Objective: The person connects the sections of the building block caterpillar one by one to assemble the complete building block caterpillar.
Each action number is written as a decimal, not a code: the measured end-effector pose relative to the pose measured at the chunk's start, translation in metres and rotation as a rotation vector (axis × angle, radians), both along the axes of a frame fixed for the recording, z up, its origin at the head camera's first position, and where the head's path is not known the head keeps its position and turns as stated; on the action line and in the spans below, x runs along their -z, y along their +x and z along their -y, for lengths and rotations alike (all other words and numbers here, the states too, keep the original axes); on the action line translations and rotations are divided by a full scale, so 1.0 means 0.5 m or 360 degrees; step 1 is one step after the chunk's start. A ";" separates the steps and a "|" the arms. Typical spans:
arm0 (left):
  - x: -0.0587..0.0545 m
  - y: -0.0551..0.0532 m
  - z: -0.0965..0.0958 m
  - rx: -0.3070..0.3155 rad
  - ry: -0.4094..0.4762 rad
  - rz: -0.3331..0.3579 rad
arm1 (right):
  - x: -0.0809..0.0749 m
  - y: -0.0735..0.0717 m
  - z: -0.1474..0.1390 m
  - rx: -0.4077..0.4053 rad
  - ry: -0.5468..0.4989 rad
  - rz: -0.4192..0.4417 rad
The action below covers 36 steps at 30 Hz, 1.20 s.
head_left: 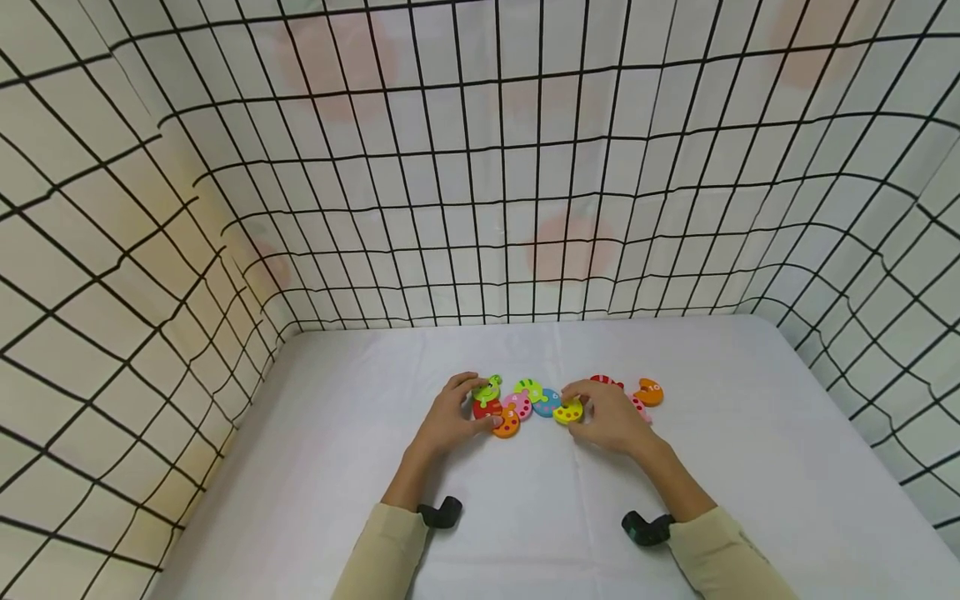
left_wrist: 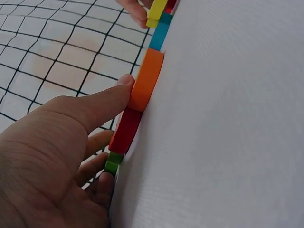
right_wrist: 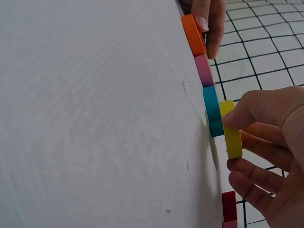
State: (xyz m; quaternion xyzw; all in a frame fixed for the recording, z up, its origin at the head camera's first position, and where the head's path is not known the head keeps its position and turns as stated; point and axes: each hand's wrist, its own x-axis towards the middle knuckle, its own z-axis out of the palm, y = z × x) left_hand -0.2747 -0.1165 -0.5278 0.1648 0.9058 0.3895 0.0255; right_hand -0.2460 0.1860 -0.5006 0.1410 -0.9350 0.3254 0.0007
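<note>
Flat colored puzzle pieces form a curving row: a green caterpillar head point(head_left: 488, 390), a red piece point(head_left: 485, 409), an orange piece point(head_left: 507, 422), a pink piece point(head_left: 519, 404), a light green piece point(head_left: 528, 387) and a blue piece point(head_left: 547, 403). My left hand point(head_left: 448, 419) holds the row's left end, thumb against the orange piece point(left_wrist: 147, 80), fingers around the far side by the head. Between thumb and fingers, my right hand point(head_left: 617, 418) pinches a yellow piece point(right_wrist: 231, 130) with red dots. It sits slightly higher than the blue piece point(right_wrist: 212, 111), overlapping its edge.
Beyond my right hand lie a red striped piece point(head_left: 606, 381), a pink piece point(head_left: 641, 407) partly hidden by the hand, and an orange piece point(head_left: 649, 392) marked 10. A white cloth covers the table point(head_left: 525, 517). Black netting point(head_left: 465, 175) borders the back and sides.
</note>
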 end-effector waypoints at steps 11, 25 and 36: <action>-0.006 0.003 -0.005 0.0004 0.0027 -0.0011 | -0.006 0.001 -0.003 -0.0014 0.0004 0.0032; -0.001 0.005 -0.014 -0.0006 0.0004 -0.0013 | -0.003 0.006 -0.008 -0.0040 -0.0004 0.0101; -0.004 0.010 -0.011 -0.0015 -0.0032 -0.0015 | -0.006 0.003 -0.057 0.0046 -0.0046 0.0049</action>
